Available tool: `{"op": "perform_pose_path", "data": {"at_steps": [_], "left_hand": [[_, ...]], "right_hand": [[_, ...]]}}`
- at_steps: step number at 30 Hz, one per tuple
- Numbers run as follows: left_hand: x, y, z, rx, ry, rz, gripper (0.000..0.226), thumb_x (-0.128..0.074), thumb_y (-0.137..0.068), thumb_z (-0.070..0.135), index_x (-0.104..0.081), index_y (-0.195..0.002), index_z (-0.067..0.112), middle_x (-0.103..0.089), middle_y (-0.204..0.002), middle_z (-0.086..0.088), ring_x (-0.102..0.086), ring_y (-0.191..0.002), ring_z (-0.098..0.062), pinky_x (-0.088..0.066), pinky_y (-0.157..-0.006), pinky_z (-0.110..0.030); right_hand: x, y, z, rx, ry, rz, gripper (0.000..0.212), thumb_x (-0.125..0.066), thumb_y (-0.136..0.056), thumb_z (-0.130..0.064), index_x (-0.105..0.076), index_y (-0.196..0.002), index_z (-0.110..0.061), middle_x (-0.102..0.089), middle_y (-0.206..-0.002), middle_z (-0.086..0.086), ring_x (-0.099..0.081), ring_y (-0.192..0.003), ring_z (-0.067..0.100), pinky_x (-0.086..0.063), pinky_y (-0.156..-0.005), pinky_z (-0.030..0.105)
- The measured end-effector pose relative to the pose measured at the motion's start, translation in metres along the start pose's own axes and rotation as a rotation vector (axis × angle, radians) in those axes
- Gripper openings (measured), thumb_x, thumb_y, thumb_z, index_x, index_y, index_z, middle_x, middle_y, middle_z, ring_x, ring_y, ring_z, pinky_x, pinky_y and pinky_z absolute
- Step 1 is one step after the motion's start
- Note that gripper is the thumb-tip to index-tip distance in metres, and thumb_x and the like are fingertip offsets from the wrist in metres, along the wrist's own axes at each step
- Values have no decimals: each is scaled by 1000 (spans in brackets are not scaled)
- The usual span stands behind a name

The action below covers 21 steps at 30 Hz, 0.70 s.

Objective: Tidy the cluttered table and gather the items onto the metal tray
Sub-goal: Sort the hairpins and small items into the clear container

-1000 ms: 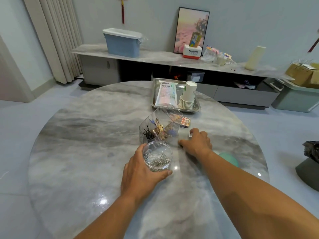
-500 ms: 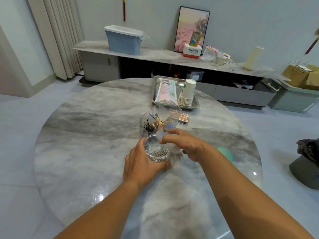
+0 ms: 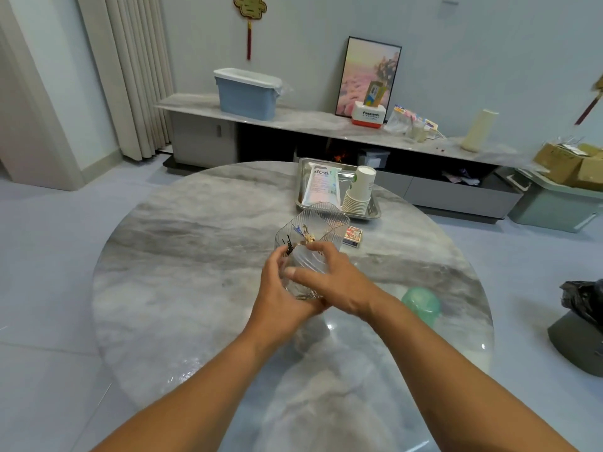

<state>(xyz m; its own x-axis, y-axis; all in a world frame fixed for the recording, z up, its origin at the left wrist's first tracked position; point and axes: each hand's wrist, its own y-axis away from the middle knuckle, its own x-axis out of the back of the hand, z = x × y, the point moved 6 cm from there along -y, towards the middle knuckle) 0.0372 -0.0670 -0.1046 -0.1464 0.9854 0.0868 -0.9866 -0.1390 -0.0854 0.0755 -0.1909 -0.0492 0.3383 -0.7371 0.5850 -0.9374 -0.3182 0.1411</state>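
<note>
The right hand (image 3: 336, 277), just back from the surface (image 3: 182, 256), now presses a lid (image 3: 308, 261) onto the jar (image 3: 301, 288). The left hand (image 3: 280, 295) grips it. Capped, it can join the tray (image 3: 375, 212).

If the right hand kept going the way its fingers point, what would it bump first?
Probably the left hand, since the right hand points leftward across the clear jar both hold. Depth is unclear.

Left hand (image 3: 277, 295) and right hand (image 3: 329, 275) meet, fingers curled, apparently gripping.
</note>
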Motion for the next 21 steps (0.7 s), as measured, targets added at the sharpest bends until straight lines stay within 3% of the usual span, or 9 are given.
{"op": "perform_pose_path", "data": {"at_steps": [2,4,7,10,13,16,20,21], "left_hand": [[3,4,8,-2,114,18,110,-94,-48,44,-34,-139,50,-50,-134,27,-55,-117,13,-52,-93,-15],[2,11,15,29,277,8,90,-88,-62,44,-40,-137,50,-58,-136,20,-59,-120,3,-54,-96,-27],[-12,19,30,172,601,-109,49,-54,-94,61,-50,-140,45,-62,-139,8,-59,-129,-14,-48,-101,-40],[-23,21,37,386,878,-143,78,-27,-89,84,-61,-136,31,-67,-133,-8,-63,-125,-29,-40,-112,-52],[-26,20,34,564,939,-101,81,-24,-88,86,-64,-131,30,-71,-125,-11,-70,-112,-31,-52,-99,-51],[-27,24,30,648,972,-104,74,-26,-93,80,-61,-133,28,-71,-123,-13,-71,-108,-34,-56,-87,-49],[-30,26,36,480,942,22,62,-30,-99,68,-76,-108,27,-73,-119,-13,-72,-107,-29,-58,-86,-45],[-29,26,36,395,897,93,57,-33,-101,64,-75,-111,27,-71,-123,-13,-71,-110,-28,-57,-91,-46]], "right_hand": [[3,3,-4,13,-101,41,78,-73,-67,-73,-47,-136,-49,-52,-140,-5,-58,-121,14,-53,-96,36],[6,7,-6,19,-228,60,71,-74,-71,-69,-51,-135,-51,-60,-132,-10,-63,-117,12,-54,-101,45],[5,16,-13,52,-266,77,67,-71,-72,-69,-51,-135,-53,-60,-131,-14,-63,-117,7,-51,-105,44],[-1,26,-20,99,-116,88,76,-64,-73,-76,-43,-143,-55,-48,-143,-8,-49,-129,4,-40,-110,31],[-1,36,-25,170,-50,99,64,-49,-88,-77,-38,-147,-57,-41,-148,-11,-37,-132,-4,-27,-106,21],[3,48,-31,256,-28,121,45,-41,-102,-60,-45,-146,-52,-47,-145,-15,-32,-129,-22,-22,-103,4],[-2,49,-36,239,-42,274,42,-43,-103,-55,-56,-141,-44,-57,-142,-19,-43,-134,-5,-32,-109,21],[-5,48,-37,182,-69,332,44,-42,-102,-59,-59,-138,-42,-59,-140,-19,-47,-133,0,-36,-107,24]]}}
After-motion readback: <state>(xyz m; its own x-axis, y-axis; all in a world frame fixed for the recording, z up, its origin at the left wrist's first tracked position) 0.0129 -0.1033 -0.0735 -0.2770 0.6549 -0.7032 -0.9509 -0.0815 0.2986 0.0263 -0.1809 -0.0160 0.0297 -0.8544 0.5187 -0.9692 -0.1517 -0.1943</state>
